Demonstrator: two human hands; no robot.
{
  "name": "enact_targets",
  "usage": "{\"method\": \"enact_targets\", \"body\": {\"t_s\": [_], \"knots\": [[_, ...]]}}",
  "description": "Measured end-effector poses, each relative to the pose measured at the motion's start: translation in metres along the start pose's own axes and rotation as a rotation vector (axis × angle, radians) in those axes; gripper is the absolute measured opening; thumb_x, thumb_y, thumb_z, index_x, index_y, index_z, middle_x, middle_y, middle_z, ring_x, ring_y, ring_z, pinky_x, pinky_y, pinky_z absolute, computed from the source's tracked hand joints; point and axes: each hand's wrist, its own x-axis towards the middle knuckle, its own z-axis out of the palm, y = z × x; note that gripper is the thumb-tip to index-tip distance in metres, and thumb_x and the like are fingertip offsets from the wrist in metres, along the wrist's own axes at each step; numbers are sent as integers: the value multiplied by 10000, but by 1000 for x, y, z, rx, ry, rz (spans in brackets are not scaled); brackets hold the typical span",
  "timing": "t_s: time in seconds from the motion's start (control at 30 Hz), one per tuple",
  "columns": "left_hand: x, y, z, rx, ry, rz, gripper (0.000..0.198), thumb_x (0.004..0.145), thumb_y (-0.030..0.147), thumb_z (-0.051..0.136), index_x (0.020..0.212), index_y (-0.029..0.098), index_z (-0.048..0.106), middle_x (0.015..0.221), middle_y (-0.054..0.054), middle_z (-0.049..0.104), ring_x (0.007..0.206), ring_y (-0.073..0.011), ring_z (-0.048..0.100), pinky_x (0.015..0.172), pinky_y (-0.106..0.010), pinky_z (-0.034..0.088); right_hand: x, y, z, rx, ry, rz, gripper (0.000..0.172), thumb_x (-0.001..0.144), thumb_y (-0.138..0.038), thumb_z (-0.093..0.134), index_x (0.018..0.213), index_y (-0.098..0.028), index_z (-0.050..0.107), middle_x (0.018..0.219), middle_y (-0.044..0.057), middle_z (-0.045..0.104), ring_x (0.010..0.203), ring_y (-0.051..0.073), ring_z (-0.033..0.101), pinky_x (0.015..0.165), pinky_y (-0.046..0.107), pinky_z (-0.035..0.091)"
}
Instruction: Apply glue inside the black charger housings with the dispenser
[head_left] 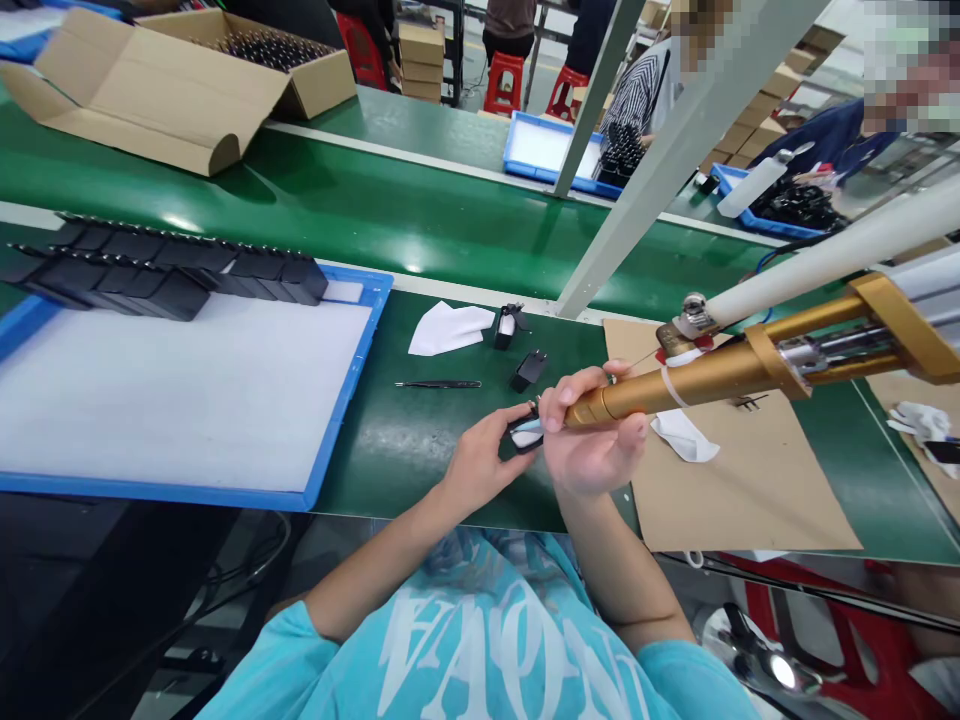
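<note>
My left hand (484, 455) pinches a black plug-type power adapter housing (526, 438) at the bench's front part; its white inside faces up. My right hand (592, 430) is wrapped round the front end of a gold cylindrical tool (690, 380), whose pale blue tip meets the housing. Whether the tip touches the inside is hidden. Just beyond my hands stands a black plug adapter (529, 370) with its prongs up. Another open adapter piece (509, 327) is behind it. Black tweezers (439, 384) and a white cloth (448, 328) lie to the left.
A blue-rimmed tray (319, 470) at left carries rows of black adapters (157, 270). Cardboard (765, 490) lies on the right, with a white cloth (685, 437). A metal post (637, 190) rises beyond my hands. A cardboard box (315, 85) stands at the back; people sit across the line.
</note>
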Motion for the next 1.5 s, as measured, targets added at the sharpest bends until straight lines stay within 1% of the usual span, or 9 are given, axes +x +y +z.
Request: {"method": "enact_targets", "body": {"t_s": [0.2, 0.37, 0.5, 0.6, 0.77, 1.0, 1.13, 1.3, 1.5], "knots": [[2, -1, -5, 73, -65, -142, 362, 836, 356, 637, 1165, 230, 549, 1018, -33, 700, 899, -208, 681, 787, -312, 531, 4, -1, 4, -58, 49, -3, 468, 786, -603, 485, 1132, -289, 521, 691, -39, 534, 421, 101, 424, 432, 283, 391], [2, -7, -28, 279, -199, -198, 344, 826, 318, 648, 1151, 219, 595, 1013, -67, 636, 949, -241, 633, 821, -364, 517, 10, -1, 0, -75, 65, -18, 522, 772, -631, 471, 1185, -314, 500, 724, -36, 527, 420, 98, 413, 427, 281, 372], [3, -16, -53, 138, -339, -249, 480, 813, 412, 675, 1254, 252, 573, 1176, -79, 625, 1110, -253, 589, 939, -393, 488, 12, -1, -8, -55, 58, -41, 446, 800, -585, 459, 1152, -319, 521, 746, -29, 536, 434, 101, 430, 430, 276, 369], [11, -22, -60, -78, -405, -310, 463, 900, 507, 534, 1298, 274, 569, 1297, -61, 613, 1194, -240, 569, 1011, -396, 458, 12, -1, -15, -56, 62, -46, 430, 811, -569, 445, 1145, -310, 526, 752, -24, 543, 438, 103, 435, 433, 275, 369], [28, -23, -46, -302, -413, -340, 460, 986, 478, 344, 1265, 231, 614, 1257, -48, 660, 1209, -215, 580, 1072, -399, 416, 12, -1, -24, -115, 96, -41, 463, 796, -600, 437, 1159, -324, 515, 743, -30, 522, 436, 100, 429, 444, 278, 377], [17, -11, -40, 131, -302, 55, 259, 912, 383, 564, 1104, 251, 677, 1059, -32, 724, 987, -187, 666, 899, -310, 513, 13, -2, -31, -104, 91, -22, 468, 802, -586, 434, 1184, -324, 502, 753, -30, 529, 442, 107, 433, 450, 288, 385], [8, -12, -35, 297, -257, 225, 215, 937, 351, 535, 1064, 222, 650, 1030, -50, 714, 953, -179, 671, 837, -291, 522, 12, -2, -32, -113, 93, -12, 458, 807, -577, 441, 1185, -324, 492, 753, -29, 531, 446, 108, 441, 450, 288, 389], [-3, -4, -13, 593, -146, 183, 198, 967, 309, 468, 993, 187, 622, 985, -69, 712, 846, -196, 675, 730, -302, 502, 10, -2, -32, -58, 65, -18, 420, 821, -519, 463, 1183, -310, 515, 763, -22, 553, 456, 110, 461, 454, 289, 393], [-13, 9, 3, 799, -106, 72, 280, 971, 337, 466, 1158, 168, 590, 1083, -100, 701, 875, -223, 668, 707, -315, 485, 10, -3, -32, -76, 90, -1, 417, 807, -511, 480, 1177, -322, 515, 759, -29, 544, 458, 107, 459, 462, 285, 393]]}}
